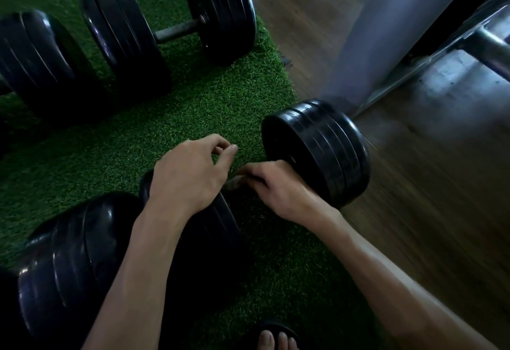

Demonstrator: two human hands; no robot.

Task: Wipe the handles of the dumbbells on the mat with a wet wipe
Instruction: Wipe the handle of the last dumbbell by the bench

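Two hands sit at the near dumbbell's handle (234,181), right hand (278,186) curled over it (no wipe visible), left hand (190,173) loosely pinching nothing, far dumbbell (176,29) seemingly waiting.

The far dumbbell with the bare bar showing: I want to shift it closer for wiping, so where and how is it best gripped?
Probably by the far dumbbell's handle, the thin bar lying exposed between its two plate stacks. Come from above, fingers wrapping around the bar's middle: the wide round plates block both ends, and it rests level on the green mat, leaving the top side open.
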